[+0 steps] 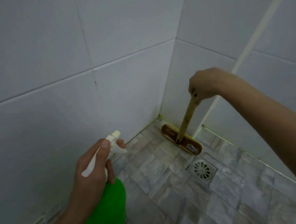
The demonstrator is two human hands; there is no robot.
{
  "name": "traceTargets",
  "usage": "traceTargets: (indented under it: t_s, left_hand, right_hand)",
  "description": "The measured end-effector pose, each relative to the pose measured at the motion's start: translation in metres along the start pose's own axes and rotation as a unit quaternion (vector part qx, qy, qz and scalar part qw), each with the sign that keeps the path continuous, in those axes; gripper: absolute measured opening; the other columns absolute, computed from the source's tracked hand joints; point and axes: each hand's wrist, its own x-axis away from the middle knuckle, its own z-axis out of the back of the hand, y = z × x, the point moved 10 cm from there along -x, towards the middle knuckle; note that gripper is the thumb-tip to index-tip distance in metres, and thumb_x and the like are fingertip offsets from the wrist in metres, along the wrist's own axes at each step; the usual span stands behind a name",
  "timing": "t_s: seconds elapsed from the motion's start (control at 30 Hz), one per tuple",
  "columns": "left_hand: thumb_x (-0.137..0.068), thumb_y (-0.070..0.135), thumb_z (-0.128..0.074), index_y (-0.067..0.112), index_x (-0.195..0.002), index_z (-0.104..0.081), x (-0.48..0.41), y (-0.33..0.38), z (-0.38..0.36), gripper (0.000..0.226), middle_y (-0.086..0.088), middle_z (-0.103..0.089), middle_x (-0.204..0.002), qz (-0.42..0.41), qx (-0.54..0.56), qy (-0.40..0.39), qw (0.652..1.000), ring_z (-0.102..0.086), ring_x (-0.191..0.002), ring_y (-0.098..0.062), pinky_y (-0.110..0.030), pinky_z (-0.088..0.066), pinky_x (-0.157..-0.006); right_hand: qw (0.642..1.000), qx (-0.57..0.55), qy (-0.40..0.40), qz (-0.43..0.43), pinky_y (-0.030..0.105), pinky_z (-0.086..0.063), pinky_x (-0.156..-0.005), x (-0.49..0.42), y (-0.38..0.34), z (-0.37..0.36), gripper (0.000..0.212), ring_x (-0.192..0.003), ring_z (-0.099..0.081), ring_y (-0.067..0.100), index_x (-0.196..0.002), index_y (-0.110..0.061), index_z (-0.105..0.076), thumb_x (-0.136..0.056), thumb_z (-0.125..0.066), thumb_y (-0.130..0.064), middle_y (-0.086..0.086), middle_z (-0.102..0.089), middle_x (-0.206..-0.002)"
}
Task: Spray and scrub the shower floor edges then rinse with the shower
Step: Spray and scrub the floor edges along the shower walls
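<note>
Reaching in from the right edge of our view, our right arm slopes down across the shower floor (pixel 173 191) toward its far corner, wrist bent so that the right hand (pixel 207 84) hangs knuckles-up. Its fingers are curled tight round the top of a scrubbing brush's handle (pixel 186 121), which stands nearly upright, leaning slightly right.

Our left forearm rises from the bottom edge, and the left hand (pixel 93 169) is wrapped round the neck of a spray bottle (pixel 110 204). The thumb lies along the white trigger head, and one fingertip shows past it. The nozzle points up and away toward the floor's left edge.

We see the brush's head (pixel 170 132), an oval of brown wood with a small label near its right end. It sits flat on the floor's far edge, just right of the corner and against the back wall (pixel 208 55). The bottle's body is bright green and hangs low over the floor's near-left area.

A yellowish tint lines the joints where the grey mottled tiles meet the white walls. A round metal drain (pixel 201 169) is set in the floor just in front of the brush head. A pale pipe (pixel 252 37) runs down the back wall to the floor edge, passing behind the right hand.
</note>
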Motion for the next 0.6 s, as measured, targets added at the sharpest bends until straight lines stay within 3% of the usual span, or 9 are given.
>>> traceTargets:
  t_s: [0.07,0.1,0.17,0.2,0.23,0.27,0.3,0.47,0.6]
  left_hand:
    - [-0.09,0.061,-0.041,0.039,-0.101,-0.076,0.001,0.002,-0.002,0.043,-0.032,-0.065,-0.082,0.003,0.003,-0.001,1.0,-0.04,-0.038,-0.025,-0.041,-0.04,-0.046]
    - [-0.09,0.062,-0.041,0.039,-0.101,-0.076,0.001,0.003,-0.001,0.043,-0.035,-0.062,-0.079,0.003,0.005,-0.001,1.0,-0.04,-0.039,-0.026,-0.042,-0.041,-0.046]
    - [-0.09,0.062,-0.041,0.041,-0.102,-0.076,0.0,0.004,-0.001,0.042,-0.035,-0.062,-0.079,0.006,0.003,-0.001,1.0,-0.041,-0.039,-0.026,-0.041,-0.039,-0.045]
    - [-0.09,0.062,-0.041,0.042,-0.102,-0.075,0.0,0.004,-0.001,0.042,-0.033,-0.063,-0.08,0.005,0.003,0.0,1.0,-0.041,-0.039,-0.025,-0.04,-0.038,-0.044]
    - [-0.089,0.062,-0.041,0.043,-0.102,-0.075,-0.001,0.005,-0.001,0.041,-0.031,-0.064,-0.081,0.005,0.004,0.001,1.0,-0.041,-0.039,-0.025,-0.039,-0.038,-0.043]
    - [-0.089,0.064,-0.042,0.043,-0.101,-0.076,-0.002,0.005,-0.002,0.042,-0.03,-0.065,-0.082,0.004,0.008,0.002,1.0,-0.041,-0.038,-0.025,-0.038,-0.036,-0.042]
    - [-0.088,0.066,-0.043,0.042,-0.1,-0.076,-0.004,0.004,-0.003,0.043,-0.029,-0.066,-0.083,0.001,0.012,0.0,1.0,-0.04,-0.038,-0.025,-0.036,-0.035,-0.041]
    - [-0.083,0.072,-0.047,0.04,-0.095,-0.078,-0.012,-0.001,-0.009,0.047,-0.034,-0.063,-0.078,0.02,0.012,-0.007,1.0,-0.04,-0.036,-0.021,-0.027,-0.033,-0.042]
    - [-0.083,0.071,-0.049,0.043,-0.094,-0.078,-0.034,0.001,-0.017,0.042,-0.006,-0.074,-0.082,0.027,0.016,-0.012,0.999,-0.04,-0.034,-0.019,-0.025,-0.031,-0.038]
  right_hand:
    - [0.975,-0.192,0.114,0.002,0.03,-0.049,-0.064,-0.001,-0.002,-0.006,0.021,-0.077,-0.062,0.015,-0.082,-0.023,-0.067,-0.08,-0.071,-0.043,-0.004,-0.068,-0.081]
    - [0.916,-0.338,0.213,-0.015,0.032,-0.052,-0.065,0.006,0.004,-0.006,0.017,-0.073,-0.064,0.014,-0.081,-0.018,-0.065,-0.082,-0.071,-0.035,-0.001,-0.069,-0.08]
    - [0.64,-0.647,0.403,-0.094,0.03,-0.055,-0.059,0.033,0.032,-0.026,0.017,-0.059,-0.065,0.017,-0.08,-0.013,-0.057,-0.083,-0.072,-0.02,0.005,-0.066,-0.074]
    - [0.502,-0.735,0.432,-0.143,0.03,-0.055,-0.057,0.037,0.038,-0.051,0.02,-0.054,-0.064,0.019,-0.081,-0.013,-0.053,-0.083,-0.072,-0.019,0.007,-0.063,-0.072]
    - [0.417,-0.786,0.42,-0.179,0.031,-0.055,-0.058,0.034,0.032,-0.074,0.022,-0.052,-0.061,0.019,-0.083,-0.014,-0.051,-0.083,-0.072,-0.021,0.008,-0.059,-0.07]
    - [0.394,-0.813,0.379,-0.199,0.031,-0.053,-0.059,0.023,0.019,-0.092,0.022,-0.051,-0.058,0.017,-0.085,-0.013,-0.053,-0.084,-0.071,-0.024,0.006,-0.057,-0.066]
    - [0.41,-0.826,0.326,-0.205,0.032,-0.051,-0.06,0.009,0.001,-0.107,0.02,-0.052,-0.056,0.016,-0.084,-0.012,-0.056,-0.085,-0.07,-0.027,0.004,-0.056,-0.062]
    - [0.575,-0.79,0.124,-0.173,0.032,-0.043,-0.058,-0.04,-0.088,-0.19,0.038,-0.047,-0.05,0.018,-0.055,-0.012,-0.048,-0.089,-0.058,-0.025,0.007,-0.051,-0.049]
    - [0.548,-0.773,0.196,-0.252,0.028,-0.034,-0.05,-0.055,-0.08,-0.196,0.04,-0.047,-0.038,0.013,-0.055,-0.014,-0.039,-0.09,-0.059,-0.019,0.003,-0.039,-0.051]
